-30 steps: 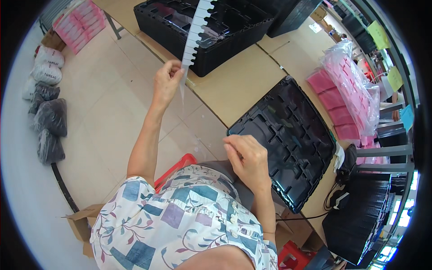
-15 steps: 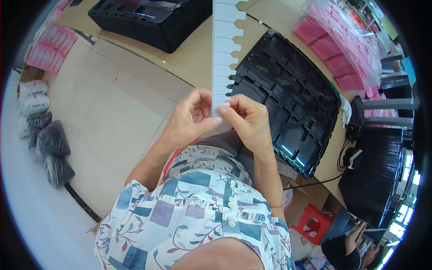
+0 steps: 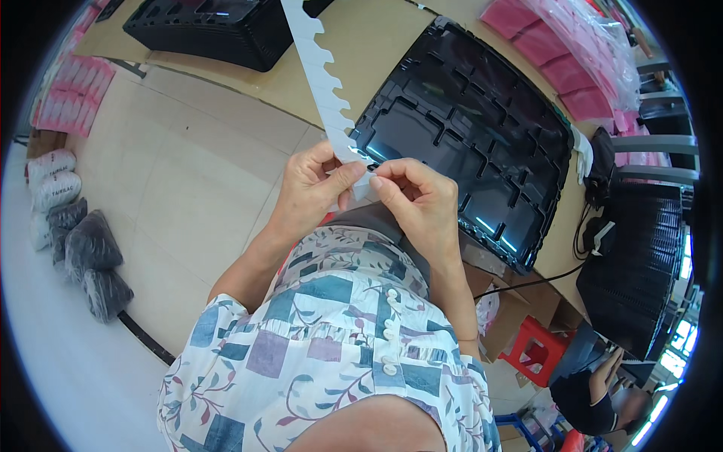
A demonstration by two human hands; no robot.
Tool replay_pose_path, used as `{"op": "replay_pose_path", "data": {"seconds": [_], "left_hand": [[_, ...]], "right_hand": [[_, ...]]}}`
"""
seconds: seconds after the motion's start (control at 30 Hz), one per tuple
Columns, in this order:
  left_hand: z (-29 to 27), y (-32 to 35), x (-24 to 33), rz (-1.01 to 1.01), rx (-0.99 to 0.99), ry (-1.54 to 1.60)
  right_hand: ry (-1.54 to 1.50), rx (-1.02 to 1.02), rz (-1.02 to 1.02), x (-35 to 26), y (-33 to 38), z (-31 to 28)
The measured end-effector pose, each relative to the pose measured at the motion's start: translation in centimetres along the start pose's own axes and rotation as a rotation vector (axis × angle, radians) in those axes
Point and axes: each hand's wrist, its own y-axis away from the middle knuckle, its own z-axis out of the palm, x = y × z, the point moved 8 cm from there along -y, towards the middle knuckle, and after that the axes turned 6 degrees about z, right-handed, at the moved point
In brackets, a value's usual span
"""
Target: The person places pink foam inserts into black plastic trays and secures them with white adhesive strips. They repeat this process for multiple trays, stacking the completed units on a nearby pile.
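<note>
A long white strip (image 3: 319,83) with a row of notched tabs along its right edge rises from between my hands and leans to the left. My left hand (image 3: 305,187) is closed, thumb against fingers, on the lower part of the strip. My right hand (image 3: 422,197) pinches at the tabbed edge near its lower end, close to my left thumb. A small dark spot shows between the fingertips; I cannot tell what it is. Just beyond my right hand lies a black plastic tray (image 3: 482,143) with moulded compartments, resting on the tan table (image 3: 361,49).
A stack of black trays (image 3: 218,34) stands at the table's far left. Pink packs (image 3: 550,56) under clear plastic lie far right. More black trays (image 3: 629,264) and a red stool (image 3: 536,350) are at right, near another person (image 3: 595,399). Wrapped bundles (image 3: 94,245) sit on the floor at left.
The strip has tilted from upright to leaning left. My left hand has closed on its lower part, while my right fingers stay at its lower end. The view has shifted slightly.
</note>
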Motion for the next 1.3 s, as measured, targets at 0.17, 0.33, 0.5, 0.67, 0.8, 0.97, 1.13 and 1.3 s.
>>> {"op": "replay_pose_path", "data": {"seconds": [0.17,0.33,0.5,0.67,0.8,0.97,1.13,1.3], "left_hand": [[1.3,-0.1,0.8,0.037,-0.005,0.068],[1.7,-0.4,1.2,-0.043,-0.025,0.072],[0.9,-1.0,0.6,-0.034,0.036,0.052],[-2.1,-0.1,1.0,0.195,0.152,-0.299],[-3.4,0.5,1.8,0.089,0.014,-0.546],[-2.4,0.5,0.6,0.04,-0.101,-0.499],[-1.3,0.1,1.8,0.124,-0.066,-0.543],[0.1,-0.6,3.8,0.401,0.005,-0.714]], "right_hand": [[0.097,0.064,-0.055,-1.5,0.2,-0.4],[0.375,0.177,-0.348,-3.5,1.0,-0.1],[0.766,0.222,-0.949,-5.3,4.1,2.8],[0.137,0.073,-0.221,-3.6,-0.2,-2.1],[0.482,-0.115,-0.067,-2.5,-5.4,-3.7],[0.637,-0.347,0.011,-1.2,-7.5,-1.9],[0.816,-0.234,-0.18,-0.4,-7.8,-0.8],[0.815,-0.172,-0.195,-0.3,-7.5,-0.7]]}}
